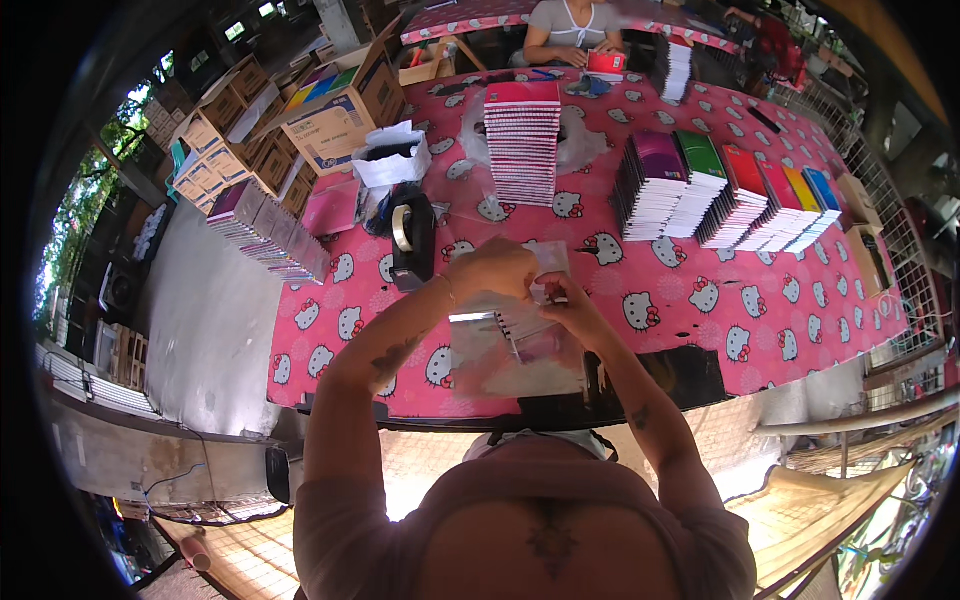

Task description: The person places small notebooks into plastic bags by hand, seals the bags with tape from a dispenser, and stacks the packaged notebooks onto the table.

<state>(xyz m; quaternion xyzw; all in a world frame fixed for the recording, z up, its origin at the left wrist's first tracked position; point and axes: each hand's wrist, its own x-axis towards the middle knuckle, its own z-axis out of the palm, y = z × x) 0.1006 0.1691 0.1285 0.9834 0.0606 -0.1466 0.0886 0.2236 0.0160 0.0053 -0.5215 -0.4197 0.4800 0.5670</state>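
I'm at a pink-covered table (745,378), second table (460,20) beyond, grey floor (190,320) leftward, wire mesh (921,265) rightward, daylight glowing through greenery (62,235)!

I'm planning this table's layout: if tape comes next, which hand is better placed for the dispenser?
Probably left: the left hand is nearer the tape dispenser; the right hand is farther right.

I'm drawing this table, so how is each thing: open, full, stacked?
Left hand, bent, grip hidden
Right hand, partly curled
Clear plastic, spread beneath both hands
Big carton, open, coloured notebooks inside
White box, open on top
Tape dispenser, loaded with a roll
Pink-topped notebooks, one tall pile
Purple-topped notebooks, stacked
Green-topped notebooks, stacked
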